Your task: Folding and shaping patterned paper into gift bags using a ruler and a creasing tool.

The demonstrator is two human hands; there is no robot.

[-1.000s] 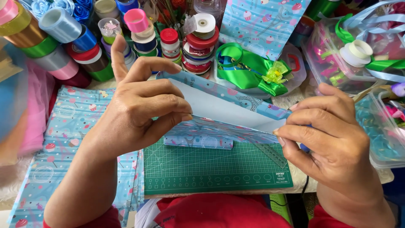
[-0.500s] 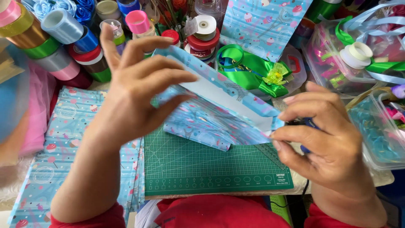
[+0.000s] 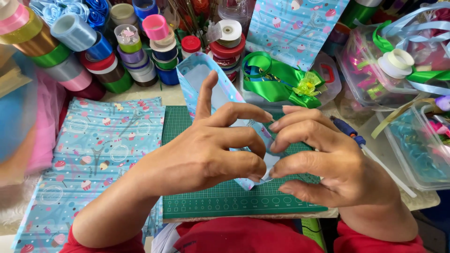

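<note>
1. While both hands meet over the middle of the desk, the folded strip of patterned paper (image 3: 208, 84) runs away from the body, its near end pinched low between the fingertips and its far end pointing up and slightly left toward the ribbon spools.
2. Nearest the body, the left hand (image 3: 206, 150) curls its three lower fingers closed around the left side of the paper's near end, with the index finger raised straight along the strip.
3. Just beside it, the right hand (image 3: 323, 159) mirrors that hold: its fingertips press in from the right, almost touching the left fingertips, so both hands grip the same near end and neither is clearly nearer to it.
4. Under the hands lies the green cutting mat (image 3: 234, 201); the paper's near tip hangs just above it.
5. To the left of the mat, a flat sheet of the same blue patterned paper (image 3: 103, 140) lies untouched, well apart from the grip.
6. Behind the right hand, a blue-handled tool (image 3: 349, 133) rests on the desk at a slant, close to the wrist but not held.
7. Farther off, a green ribbon bow (image 3: 281, 79) sits in a clear box, and stacked ribbon spools (image 3: 136, 51) line the back left; the strip's far end points between them.
</note>
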